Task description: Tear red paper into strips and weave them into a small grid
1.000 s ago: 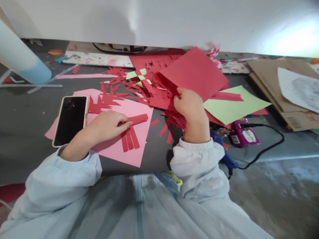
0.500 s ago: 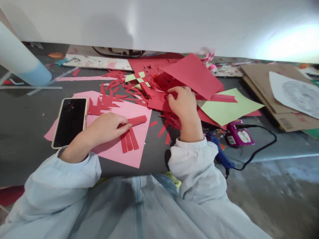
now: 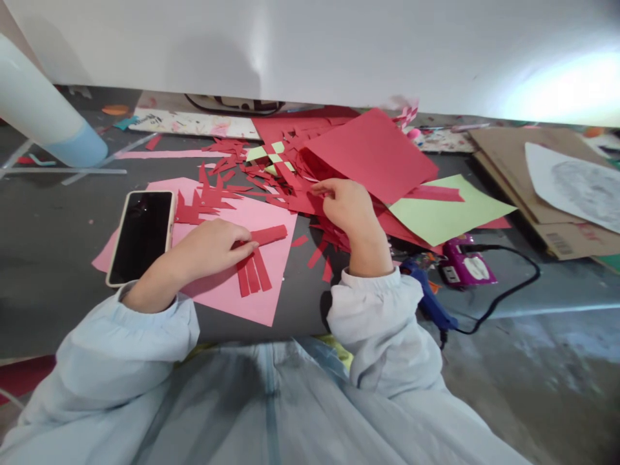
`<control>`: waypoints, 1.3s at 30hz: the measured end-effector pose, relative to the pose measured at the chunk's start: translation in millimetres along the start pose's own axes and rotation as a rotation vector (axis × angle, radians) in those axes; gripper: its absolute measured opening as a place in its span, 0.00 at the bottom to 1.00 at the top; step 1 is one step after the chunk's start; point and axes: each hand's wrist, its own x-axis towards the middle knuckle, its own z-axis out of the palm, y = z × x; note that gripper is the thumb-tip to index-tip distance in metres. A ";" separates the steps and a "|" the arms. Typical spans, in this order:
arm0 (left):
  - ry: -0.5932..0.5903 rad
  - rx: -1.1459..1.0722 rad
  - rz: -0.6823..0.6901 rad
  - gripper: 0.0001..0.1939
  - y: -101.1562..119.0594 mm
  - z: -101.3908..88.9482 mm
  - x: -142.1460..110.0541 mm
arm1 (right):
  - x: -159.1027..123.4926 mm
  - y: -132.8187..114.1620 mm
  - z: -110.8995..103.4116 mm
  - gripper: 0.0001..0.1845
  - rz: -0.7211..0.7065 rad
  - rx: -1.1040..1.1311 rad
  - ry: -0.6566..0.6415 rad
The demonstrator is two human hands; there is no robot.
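Note:
My left hand (image 3: pixel 216 248) rests on a pink sheet (image 3: pixel 252 310), closed with its thumb and fingertips on a red paper strip (image 3: pixel 272 235). Just below those fingertips, several short red strips (image 3: pixel 252 274) lie side by side on the pink paper. My right hand (image 3: pixel 346 203) is over the heap of red paper scraps (image 3: pixel 300 194), its forefinger stretched out to the left and nothing visible held. Its other fingers are partly hidden. Behind it, a large red sheet (image 3: pixel 372 155) slants over the heap.
A phone (image 3: pixel 141 236) lies left of my left hand. To the right are a light green sheet (image 3: pixel 445 213), a blue glue gun (image 3: pixel 433 303) with a black cord, a purple box (image 3: pixel 467 265) and cardboard (image 3: pixel 552 226). A white and blue bottle (image 3: pixel 62 123) leans at far left.
My right hand has moved slightly left and down, out from under the edge of the large red sheet, which now lies lower. My left hand keeps its place on the strip.

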 end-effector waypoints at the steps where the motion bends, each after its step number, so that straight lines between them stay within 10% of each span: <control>1: -0.001 -0.002 0.002 0.20 -0.4 0.4 -0.1 | -0.4 -1.6 -0.6 0.27 -0.002 -0.006 -0.003; 9: -0.003 -0.019 -0.010 0.19 1.2 -0.8 -1.2 | -3.0 -7.7 -0.8 0.25 0.010 -0.017 -0.006; 20: 0.174 0.142 -0.473 0.15 2.0 -18.7 -10.0 | -5.9 -16.7 -7.2 0.20 -0.013 -0.047 0.007; 39: 0.328 0.243 -0.320 0.05 5.5 -7.3 -5.3 | -51.1 -72.7 -100.7 0.24 0.123 -0.461 -0.195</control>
